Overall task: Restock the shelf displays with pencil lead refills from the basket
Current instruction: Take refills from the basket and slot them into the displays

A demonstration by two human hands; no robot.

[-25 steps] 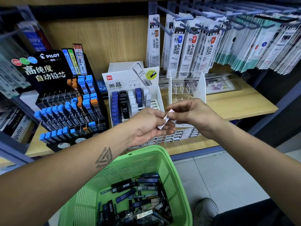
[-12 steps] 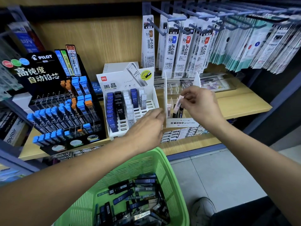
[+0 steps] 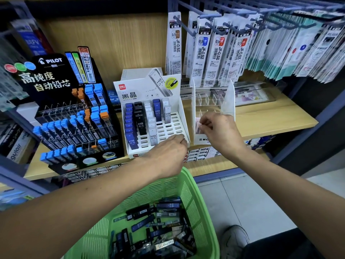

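At centre right of the frame, the right hand [image 3: 219, 131] reaches into the clear acrylic tiered display stand [image 3: 226, 101] on the wooden shelf [image 3: 270, 120], fingers pinching a small white pencil lead refill case [image 3: 198, 126]. The left hand [image 3: 168, 156], fingers loosely curled and holding nothing, hovers at the white cardboard display box [image 3: 149, 116]. At bottom centre, the green plastic basket [image 3: 203, 212] holds more dark refill cases [image 3: 149, 232].
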